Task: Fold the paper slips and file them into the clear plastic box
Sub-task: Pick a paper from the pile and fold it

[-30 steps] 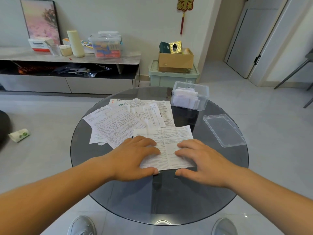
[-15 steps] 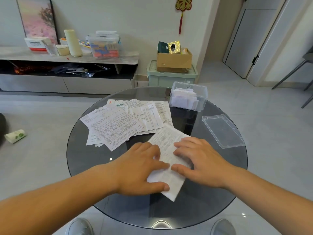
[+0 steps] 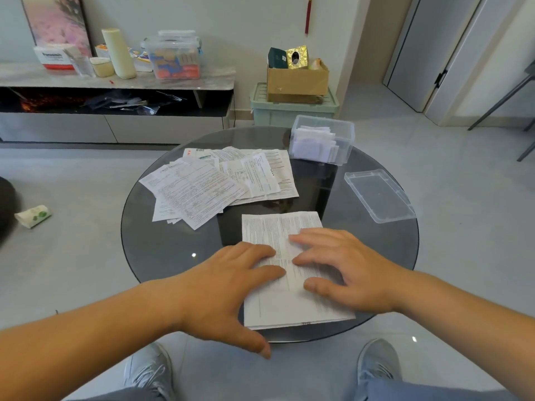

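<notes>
Slip: one printed paper slip (image 3: 282, 227) lies flat at 6 o'clock on the round glass counter (image 3: 162, 241), its near edge at the rim; two layers seem to show along that edge
Left hand: left hand (image 3: 228, 282) rests on the slip's 9 o'clock side, fingers straight and apart, gripping nothing; the thumb hangs past the rim
Right hand: right hand (image 3: 344, 270) presses the 3 o'clock side, fingers spread and flat, clamped on nothing
Pile: loose slips (image 3: 199, 192) lie fanned at 11 o'clock, apart from both hands
Box: clear plastic box (image 3: 344, 140) stands at 1 o'clock with folded slips (image 3: 312, 143) upright inside; its lid (image 3: 379, 195) lies separately at 3 o'clock
Handling: probably light, thin and limp; likely to skate on the glass and crease readily, so pin one half while turning the other
Hold: best judged a light pinch at a free corner or the 12 o'clock edge
</notes>
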Action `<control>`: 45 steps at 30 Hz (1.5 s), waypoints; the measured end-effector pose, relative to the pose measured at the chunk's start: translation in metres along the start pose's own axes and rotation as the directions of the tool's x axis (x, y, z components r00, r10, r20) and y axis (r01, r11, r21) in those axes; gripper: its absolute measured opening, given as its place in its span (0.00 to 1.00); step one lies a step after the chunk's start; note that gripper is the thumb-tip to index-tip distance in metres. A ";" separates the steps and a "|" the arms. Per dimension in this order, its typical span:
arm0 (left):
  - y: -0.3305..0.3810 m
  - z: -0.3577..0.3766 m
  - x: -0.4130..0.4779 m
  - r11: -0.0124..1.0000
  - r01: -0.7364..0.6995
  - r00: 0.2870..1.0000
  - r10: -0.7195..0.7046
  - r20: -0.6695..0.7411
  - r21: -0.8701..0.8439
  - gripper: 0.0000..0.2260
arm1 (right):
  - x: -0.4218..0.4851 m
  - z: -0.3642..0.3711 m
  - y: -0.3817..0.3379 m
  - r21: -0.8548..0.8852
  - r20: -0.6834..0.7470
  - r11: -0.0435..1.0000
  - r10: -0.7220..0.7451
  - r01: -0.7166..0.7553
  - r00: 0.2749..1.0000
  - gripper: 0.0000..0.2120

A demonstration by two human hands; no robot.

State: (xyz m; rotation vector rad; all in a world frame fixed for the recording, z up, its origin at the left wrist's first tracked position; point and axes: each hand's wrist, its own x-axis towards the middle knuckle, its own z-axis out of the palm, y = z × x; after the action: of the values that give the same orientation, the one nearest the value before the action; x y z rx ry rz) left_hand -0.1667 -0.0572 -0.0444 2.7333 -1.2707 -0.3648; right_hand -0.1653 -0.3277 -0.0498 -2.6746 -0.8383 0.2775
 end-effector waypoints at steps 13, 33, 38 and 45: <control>0.006 0.018 -0.022 0.987 -0.043 0.972 0.006 -0.236 -0.153 0.22 | -0.035 0.010 -0.024 0.031 0.151 0.999 0.009 -0.014 0.988 0.49; -0.013 -0.011 0.029 0.728 0.267 0.793 -0.538 -0.286 -0.632 0.12 | 0.018 -0.005 -0.012 0.581 -0.261 0.765 0.498 -0.278 0.827 0.29; -0.019 -0.015 0.042 0.714 0.364 0.795 -0.573 -0.201 -0.598 0.21 | 0.032 -0.001 -0.005 0.388 -0.288 0.844 0.492 -0.370 0.822 0.37; -0.028 -0.006 0.049 0.860 0.423 0.824 -0.496 -0.273 -0.285 0.34 | 0.037 0.004 -0.003 0.125 -0.278 0.900 0.435 -0.417 0.856 0.18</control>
State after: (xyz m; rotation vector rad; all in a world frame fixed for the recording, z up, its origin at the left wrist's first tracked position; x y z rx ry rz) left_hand -0.1136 -0.0769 -0.0527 2.7274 -0.4422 -0.0487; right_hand -0.1381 -0.3026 -0.0552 -2.7208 -0.1340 -0.0101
